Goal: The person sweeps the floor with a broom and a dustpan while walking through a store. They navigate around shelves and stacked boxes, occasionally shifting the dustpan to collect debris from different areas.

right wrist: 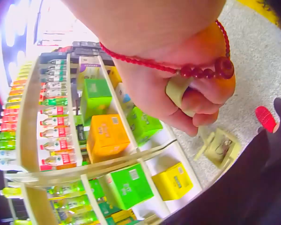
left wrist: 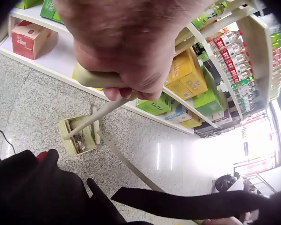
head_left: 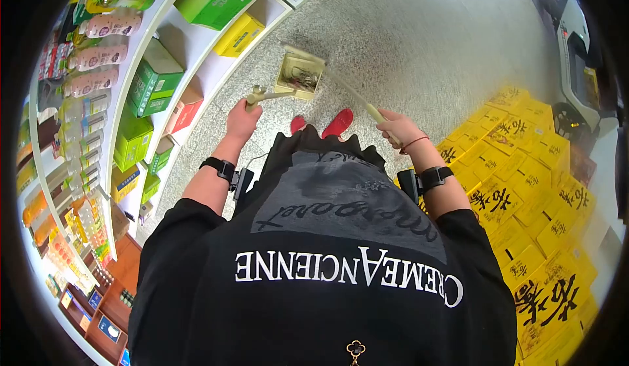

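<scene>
My left hand point(head_left: 244, 122) grips the end of a pale long-handled dustpan's handle point(left wrist: 105, 110), fingers curled round it. The dustpan point(head_left: 305, 95) rests on the floor in front of the red shoes, with dark, tangled litter point(head_left: 301, 76) inside. Curled round the pale handle point(right wrist: 178, 89) of a broom is my right hand point(head_left: 401, 131). Its stick point(head_left: 354, 94) slants down to the broom head point(head_left: 304, 53), which lies along the dustpan's far edge. In the right wrist view, the palm side of the right hand is partly hidden.
White shelves point(head_left: 203, 58) with boxes and drink bottles run along the left. Stacked yellow cartons point(head_left: 531, 195) fill the right side. Beyond them stands a grey-white machine point(head_left: 580, 58). Speckled floor point(head_left: 406, 32) stretches ahead, and red shoes point(head_left: 337, 123) stand close behind the dustpan.
</scene>
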`<state>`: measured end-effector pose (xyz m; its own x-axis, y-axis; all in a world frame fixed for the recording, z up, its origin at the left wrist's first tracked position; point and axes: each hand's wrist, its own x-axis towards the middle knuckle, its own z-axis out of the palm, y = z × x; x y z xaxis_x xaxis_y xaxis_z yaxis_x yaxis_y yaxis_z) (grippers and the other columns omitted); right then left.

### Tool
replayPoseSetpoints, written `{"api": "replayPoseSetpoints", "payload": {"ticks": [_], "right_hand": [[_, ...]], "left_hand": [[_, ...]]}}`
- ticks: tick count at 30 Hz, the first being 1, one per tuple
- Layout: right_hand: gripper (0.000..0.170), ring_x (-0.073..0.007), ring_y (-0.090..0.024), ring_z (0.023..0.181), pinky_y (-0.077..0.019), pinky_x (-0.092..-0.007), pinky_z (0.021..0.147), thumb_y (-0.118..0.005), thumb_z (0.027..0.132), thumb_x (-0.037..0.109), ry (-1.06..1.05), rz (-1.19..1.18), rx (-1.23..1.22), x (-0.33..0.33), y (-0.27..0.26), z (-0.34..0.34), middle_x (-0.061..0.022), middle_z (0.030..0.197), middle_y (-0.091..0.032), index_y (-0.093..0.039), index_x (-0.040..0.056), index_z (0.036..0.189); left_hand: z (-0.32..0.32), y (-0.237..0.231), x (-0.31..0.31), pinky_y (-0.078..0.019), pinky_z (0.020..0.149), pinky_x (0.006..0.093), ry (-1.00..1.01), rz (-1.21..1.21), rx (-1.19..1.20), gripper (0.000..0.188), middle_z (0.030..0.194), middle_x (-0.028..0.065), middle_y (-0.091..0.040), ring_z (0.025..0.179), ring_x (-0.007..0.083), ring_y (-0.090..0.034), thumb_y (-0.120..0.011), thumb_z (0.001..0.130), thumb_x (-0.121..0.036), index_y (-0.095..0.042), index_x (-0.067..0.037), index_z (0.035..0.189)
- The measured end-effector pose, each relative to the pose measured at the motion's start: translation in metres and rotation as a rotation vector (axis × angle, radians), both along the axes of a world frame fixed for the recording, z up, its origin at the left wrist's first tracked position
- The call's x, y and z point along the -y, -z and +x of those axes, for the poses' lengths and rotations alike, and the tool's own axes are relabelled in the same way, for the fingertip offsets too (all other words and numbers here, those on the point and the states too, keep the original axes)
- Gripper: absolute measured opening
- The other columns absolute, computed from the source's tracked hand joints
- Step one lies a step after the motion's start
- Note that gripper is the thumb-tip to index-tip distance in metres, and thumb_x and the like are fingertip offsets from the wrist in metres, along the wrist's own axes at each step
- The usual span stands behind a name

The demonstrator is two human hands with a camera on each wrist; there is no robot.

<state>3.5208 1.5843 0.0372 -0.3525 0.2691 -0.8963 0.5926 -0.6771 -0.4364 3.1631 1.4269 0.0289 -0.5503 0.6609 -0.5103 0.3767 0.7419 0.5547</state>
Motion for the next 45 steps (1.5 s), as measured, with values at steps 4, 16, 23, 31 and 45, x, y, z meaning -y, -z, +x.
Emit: {"api": "replayPoseSetpoints", "payload": {"ticks": [4,16,23,31,45], "right_hand": [[0.056,-0.0048,-0.038,0.044,-0.0288,-0.0208,0.037,-0.059,0.08,0.01,-0.001,-0.029,-0.073,-0.022,-0.027,-0.008,0.0021,0.063,-0.047,-0.044,0.0111,0.135],[0.043,-0.0107,-0.046,0.052,-0.0357,-0.0284,0.042,-0.059,0.083,0.014,0.093,0.274,0.077,-0.195,0.006,-0.064,-0.0002,0.067,-0.05,-0.05,0.0101,0.124],[0.031,-0.0147,-0.05,0.052,-0.0385,-0.0303,0.042,-0.061,0.08,0.013,-0.399,0.375,0.099,-0.185,0.054,-0.097,-0.0038,0.066,-0.053,-0.055,0.0086,0.111],[0.052,-0.0083,-0.046,0.048,-0.0363,-0.024,0.042,-0.058,0.079,0.011,-0.273,0.075,0.052,-0.183,-0.04,-0.081,0.0004,0.063,-0.051,-0.05,0.0165,0.13],[0.043,-0.0073,-0.041,0.046,-0.032,-0.023,0.038,-0.058,0.084,0.012,0.372,0.233,0.075,-0.291,-0.01,0.041,0.0021,0.064,-0.045,-0.05,0.0096,0.126]], "left_hand": [[-0.003,-0.003,-0.005,-0.0476,0.053,0.0332,-0.036,0.008,0.001,0.034,0.073,0.0123,-0.062,0.054,0.0197,-0.059,-0.059,0.077,-0.026,-0.058,-0.002,0.101],[-0.043,0.007,-0.044,-0.047,0.053,0.0325,-0.136,0.014,0.075,0.035,0.074,0.0123,-0.062,0.053,0.0203,-0.058,-0.06,0.078,-0.026,-0.057,-0.001,0.101],[-0.069,0.003,-0.094,-0.0463,0.052,0.0319,-0.061,0.019,0.033,0.032,0.07,0.0113,-0.061,0.052,0.0195,-0.057,-0.061,0.078,-0.025,-0.057,-0.001,0.1],[-0.079,-0.006,-0.157,-0.0469,0.055,0.0328,-0.046,-0.003,0.133,0.03,0.072,0.0118,-0.061,0.056,0.0211,-0.059,-0.062,0.078,-0.024,-0.058,-0.002,0.097],[-0.051,0.004,-0.245,-0.047,0.068,0.0374,0.196,0.003,0.015,0.031,0.081,0.0169,-0.064,0.077,0.0311,-0.062,-0.062,0.075,-0.026,-0.059,-0.002,0.095]]}}
